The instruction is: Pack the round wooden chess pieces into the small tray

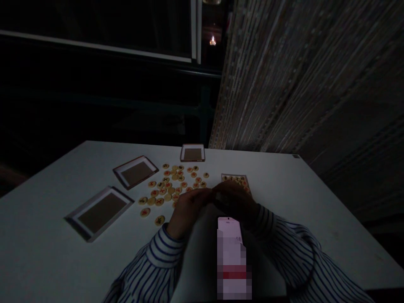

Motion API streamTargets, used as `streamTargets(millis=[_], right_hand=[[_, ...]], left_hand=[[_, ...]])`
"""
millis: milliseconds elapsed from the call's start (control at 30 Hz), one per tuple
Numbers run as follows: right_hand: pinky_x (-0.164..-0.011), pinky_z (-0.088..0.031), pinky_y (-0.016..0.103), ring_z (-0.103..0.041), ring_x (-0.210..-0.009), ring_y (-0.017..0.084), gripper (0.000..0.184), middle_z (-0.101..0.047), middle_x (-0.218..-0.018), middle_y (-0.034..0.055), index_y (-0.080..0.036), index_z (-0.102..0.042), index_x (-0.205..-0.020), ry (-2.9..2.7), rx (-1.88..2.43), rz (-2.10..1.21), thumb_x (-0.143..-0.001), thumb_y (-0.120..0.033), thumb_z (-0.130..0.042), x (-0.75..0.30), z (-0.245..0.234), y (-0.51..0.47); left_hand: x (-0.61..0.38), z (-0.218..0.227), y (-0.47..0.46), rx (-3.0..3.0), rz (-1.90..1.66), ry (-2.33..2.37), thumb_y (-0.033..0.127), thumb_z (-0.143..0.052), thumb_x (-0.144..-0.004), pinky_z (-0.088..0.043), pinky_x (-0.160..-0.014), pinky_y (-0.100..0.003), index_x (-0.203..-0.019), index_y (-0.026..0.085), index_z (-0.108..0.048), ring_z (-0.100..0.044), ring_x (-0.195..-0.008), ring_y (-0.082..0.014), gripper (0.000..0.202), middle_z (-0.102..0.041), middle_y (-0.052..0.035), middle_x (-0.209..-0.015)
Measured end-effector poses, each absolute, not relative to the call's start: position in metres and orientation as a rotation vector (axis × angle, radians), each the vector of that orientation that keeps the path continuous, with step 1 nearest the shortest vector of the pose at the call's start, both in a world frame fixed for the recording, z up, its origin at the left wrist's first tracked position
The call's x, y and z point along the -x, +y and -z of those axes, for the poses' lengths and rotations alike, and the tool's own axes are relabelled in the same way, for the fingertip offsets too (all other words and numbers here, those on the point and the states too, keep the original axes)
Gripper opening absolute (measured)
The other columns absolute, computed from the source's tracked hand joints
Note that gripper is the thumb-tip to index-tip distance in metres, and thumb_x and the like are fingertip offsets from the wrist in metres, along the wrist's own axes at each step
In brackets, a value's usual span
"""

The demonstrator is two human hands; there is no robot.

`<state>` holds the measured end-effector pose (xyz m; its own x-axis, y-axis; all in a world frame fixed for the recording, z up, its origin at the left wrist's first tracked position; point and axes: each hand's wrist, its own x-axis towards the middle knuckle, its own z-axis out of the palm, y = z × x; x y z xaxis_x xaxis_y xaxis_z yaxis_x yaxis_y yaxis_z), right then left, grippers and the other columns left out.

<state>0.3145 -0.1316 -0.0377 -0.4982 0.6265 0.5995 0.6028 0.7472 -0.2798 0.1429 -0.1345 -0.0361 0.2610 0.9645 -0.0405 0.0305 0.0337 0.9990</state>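
Observation:
My left hand and my right hand meet fingertip to fingertip above the white table. Both are closed, with fingers bent inward; anything between them is hidden in the dark. Just beyond my right hand, a shallow box holds round Chinese chess pieces set side by side. Many loose Chinese chess pieces, marked in red or dark characters, are scattered beyond and left of my left hand. Some lie plain side up. Between my forearms, a phone lies with its screen lit.
Three shallow trays with brown bottoms lie around the loose pieces: a near left tray, a middle left tray and a far tray. A string curtain hangs past the table's far right edge. The room is dark.

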Motion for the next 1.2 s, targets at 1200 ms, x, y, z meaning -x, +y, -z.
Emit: streamTargets(millis=[1200], right_hand=[[-0.076,-0.04,0.029,-0.058,-0.085,0.016,0.03,-0.065,-0.094,0.0051,-0.019,-0.058,-0.105,-2.419,1.615,0.057,-0.075,-0.024,-0.055,-0.404,0.02,-0.084]], left_hand=[[-0.192,0.069,-0.111,-1.589,-0.926,1.257,0.034,-0.048,-0.078,-0.049,-0.076,-0.029,-0.097,0.017,-0.062,-0.062,-0.085,-0.0172,0.029,-0.067,-0.0053,-0.093]])
